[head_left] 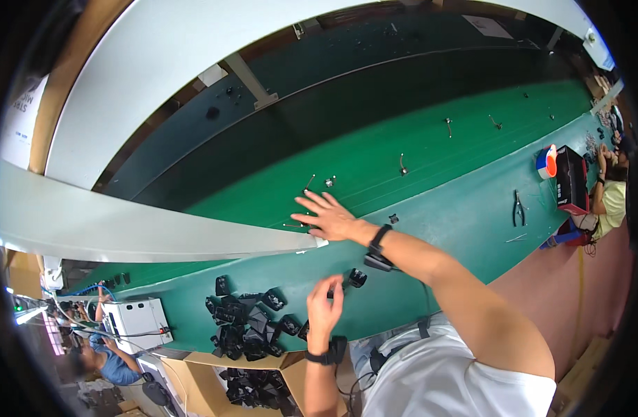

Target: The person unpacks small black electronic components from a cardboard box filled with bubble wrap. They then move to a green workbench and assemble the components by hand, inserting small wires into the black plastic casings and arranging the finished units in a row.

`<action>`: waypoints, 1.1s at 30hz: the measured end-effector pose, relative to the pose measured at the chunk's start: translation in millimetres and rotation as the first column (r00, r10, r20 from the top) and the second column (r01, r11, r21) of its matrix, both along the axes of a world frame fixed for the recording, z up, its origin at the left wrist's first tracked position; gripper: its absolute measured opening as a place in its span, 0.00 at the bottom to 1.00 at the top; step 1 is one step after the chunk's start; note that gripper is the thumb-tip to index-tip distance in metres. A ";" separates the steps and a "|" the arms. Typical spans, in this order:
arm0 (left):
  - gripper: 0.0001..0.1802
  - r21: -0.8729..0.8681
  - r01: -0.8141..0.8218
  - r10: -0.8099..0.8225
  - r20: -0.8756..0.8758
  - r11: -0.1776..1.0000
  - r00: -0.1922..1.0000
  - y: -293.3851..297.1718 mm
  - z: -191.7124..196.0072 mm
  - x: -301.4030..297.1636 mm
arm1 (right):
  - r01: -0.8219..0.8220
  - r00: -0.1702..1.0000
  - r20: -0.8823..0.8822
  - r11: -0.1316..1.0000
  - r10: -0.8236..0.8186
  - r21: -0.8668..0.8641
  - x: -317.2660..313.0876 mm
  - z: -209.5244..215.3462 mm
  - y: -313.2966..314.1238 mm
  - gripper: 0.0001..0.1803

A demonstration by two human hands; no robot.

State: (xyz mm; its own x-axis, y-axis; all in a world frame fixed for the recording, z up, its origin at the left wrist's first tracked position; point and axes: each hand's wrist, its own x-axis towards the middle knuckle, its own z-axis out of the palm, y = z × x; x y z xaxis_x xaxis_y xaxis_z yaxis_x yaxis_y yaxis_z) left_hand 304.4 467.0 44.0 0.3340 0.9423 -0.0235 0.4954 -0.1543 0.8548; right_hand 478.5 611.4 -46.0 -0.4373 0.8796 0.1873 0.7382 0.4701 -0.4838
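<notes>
My right hand (327, 216) reaches out flat with fingers spread and holds nothing. It hovers at the near edge of the green conveyor belt (430, 139), just below two small metal pieces (329, 182). My left hand (324, 307) is raised closer to me, fingers curled and pinched on a small black plastic part (356, 279) above the green worktable (458, 222). Both wrists wear black bands.
A pile of black plastic parts (249, 323) lies left of my left hand, with a cardboard box (253, 389) of more below it. Also in view: a white machine box (135, 323), pliers (518, 208), a black box (573, 179), a tape roll (547, 161). Another person (611, 198) sits far right.
</notes>
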 end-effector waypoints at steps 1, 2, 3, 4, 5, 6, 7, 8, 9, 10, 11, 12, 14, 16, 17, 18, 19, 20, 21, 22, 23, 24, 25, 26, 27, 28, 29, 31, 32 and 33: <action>0.08 0.024 -0.037 0.037 -0.018 0.999 0.999 -14.1 -5.9 -15.3 | -0.028 0.999 0.028 1.000 0.028 0.000 -9.7 -7.0 13.0 0.31; 0.08 0.015 -0.111 0.111 0.003 0.994 0.994 -29.3 -4.6 -27.3 | -0.058 0.997 0.055 0.998 0.058 -0.005 -18.4 -17.7 24.2 0.29; 0.08 -0.074 -0.204 0.207 0.025 0.976 0.978 -47.4 -9.0 -43.8 | -0.086 0.993 0.084 0.996 0.087 -0.018 -24.2 -27.2 28.4 0.28; 0.08 -0.159 -0.298 0.309 0.049 0.941 0.950 -64.7 -16.6 -59.9 | -0.106 0.991 0.073 0.992 0.110 -0.063 -23.6 -31.0 31.0 0.22; 0.08 -0.243 -0.383 0.410 0.072 0.891 0.909 -80.5 -23.9 -72.8 | -0.128 0.989 0.073 0.990 0.132 -0.059 -23.8 -32.0 32.2 0.20; 0.08 -0.235 -0.413 0.442 0.082 0.880 0.893 -94.9 -29.0 -85.4 | -0.154 0.985 0.075 0.987 0.157 -0.054 -23.3 -31.7 34.4 0.18; 0.08 -0.228 -0.442 0.472 0.096 0.868 0.877 -105.3 -34.6 -94.9 | -0.178 0.980 0.080 0.983 0.182 -0.048 -21.4 -32.6 37.6 0.16; 0.08 -0.253 -0.484 0.521 0.100 0.837 0.848 -114.0 -36.3 -98.8 | -0.211 0.977 0.073 0.967 0.202 0.145 -23.6 -40.5 39.5 0.09; 0.08 -0.254 -0.502 0.537 0.088 0.826 0.839 -121.3 -41.7 -103.9 | -0.209 0.978 0.034 0.972 0.206 0.112 -23.8 -48.7 39.0 0.08; 0.08 -0.208 -0.522 0.541 0.045 0.828 0.840 -123.8 -46.1 -104.4 | -0.219 0.976 -0.003 0.973 0.220 0.078 -24.1 -53.8 39.9 0.07; 0.08 -0.160 -0.539 0.546 0.001 0.827 0.838 -126.7 -49.7 -103.2 | -0.230 0.972 -0.040 0.972 0.232 0.044 -22.7 -58.9 41.1 0.06; 0.07 -0.049 -0.546 0.544 -0.050 0.837 0.838 -131.4 -52.3 -99.1 | -0.276 0.958 -0.048 0.955 0.283 0.111 -16.7 -64.0 40.7 0.04; 0.07 0.174 -0.601 0.621 -0.092 0.780 0.779 -133.9 -63.6 -81.1 | -0.329 0.944 0.066 0.927 0.323 0.181 -2.5 -59.7 39.5 0.05; 0.09 0.337 -0.587 0.642 -0.074 0.736 0.763 -130.1 -64.4 -48.1 | -0.399 0.917 0.183 0.847 0.356 0.351 4.7 -64.0 56.9 0.07; 0.08 0.325 -0.573 0.615 -0.036 0.753 0.788 -128.8 -66.9 -32.1 | -0.416 0.897 0.343 0.790 0.278 0.449 6.3 -52.1 68.8 0.07; 0.08 0.302 -0.549 0.576 0.003 0.779 0.818 -130.9 -73.1 -14.3 | -0.385 0.913 0.325 0.784 0.246 0.487 10.7 -46.6 81.8 0.07; 0.08 0.287 -0.534 0.547 0.044 0.795 0.836 -132.5 -77.1 5.6 | -0.369 0.917 0.288 0.858 0.275 0.357 13.7 -41.9 96.9 0.08; 0.07 0.306 -0.465 0.474 0.048 0.831 0.879 -128.4 -76.1 19.8 | -0.389 0.915 0.181 0.907 0.361 0.161 12.8 -33.5 111.0 0.09; 0.07 0.306 -0.464 0.472 0.055 0.831 0.880 -127.4 -88.1 30.1 | -0.380 0.924 0.151 0.883 0.350 0.275 10.6 -35.6 120.8 0.09; 0.07 0.315 -0.465 0.469 0.068 0.828 0.881 -128.6 -98.8 40.1 | -0.355 0.916 0.272 0.911 0.295 0.209 9.7 -34.6 127.3 0.15; 0.07 0.332 -0.453 0.455 0.077 0.827 0.887 -130.5 -105.1 49.8 | -0.331 0.938 0.128 0.942 0.322 0.056 14.7 -38.6 135.1 0.19; 0.07 0.375 -0.431 0.443 0.059 0.821 0.895 -131.1 -116.4 56.0 | -0.321 0.945 0.069 0.947 0.320 0.001 23.3 -45.2 135.0 0.20; 0.07 0.413 -0.405 0.425 0.047 0.816 0.904 -130.7 -123.5 58.2 | -0.319 0.947 0.009 0.947 0.320 -0.049 29.4 -46.6 132.7 0.22; 0.06 0.457 -0.394 0.424 0.039 0.798 0.905 -133.1 -126.2 57.3 | -0.339 0.941 -0.023 0.938 0.338 -0.073 27.0 -43.7 121.6 0.22; 0.06 0.499 -0.378 0.421 0.030 0.780 0.907 -134.9 -128.3 57.3 | -0.356 0.934 -0.052 0.929 0.352 -0.099 25.4 -42.5 106.8 0.22; 0.05 0.432 -0.446 0.480 0.034 0.784 0.877 -132.2 -126.6 59.9 | -0.396 0.918 -0.078 0.910 0.389 -0.122 24.1 -48.1 95.8 0.21; 0.05 0.360 -0.518 0.544 0.033 0.776 0.838 -127.9 -122.7 60.6 | -0.429 0.903 -0.016 0.896 0.430 -0.117 17.7 -43.3 74.4 0.19; 0.05 0.361 -0.542 0.571 0.031 0.759 0.820 -118.7 -128.6 64.1 | -0.374 0.926 0.004 0.919 0.377 0.124 31.3 -52.5 57.5 0.17; 0.05 0.449 -0.494 0.556 -0.008 0.745 0.831 -118.3 -128.6 67.9 | -0.344 0.938 0.023 0.923 0.345 0.170 40.9 -53.5 60.8 0.14; 0.05 0.477 -0.483 0.557 -0.016 0.734 0.830 -119.1 -127.2 65.5 | -0.297 0.955 0.067 0.928 0.289 0.224 50.5 -53.1 66.9 0.13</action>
State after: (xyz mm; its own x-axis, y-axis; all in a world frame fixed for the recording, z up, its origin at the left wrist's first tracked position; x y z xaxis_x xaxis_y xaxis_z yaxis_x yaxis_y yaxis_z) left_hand 369.9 347.9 -83.3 -0.1845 0.8869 0.4235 0.7230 -0.1694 0.6697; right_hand 529.0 678.3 -99.1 -0.6782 0.6460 0.3502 0.5640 0.7631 -0.3155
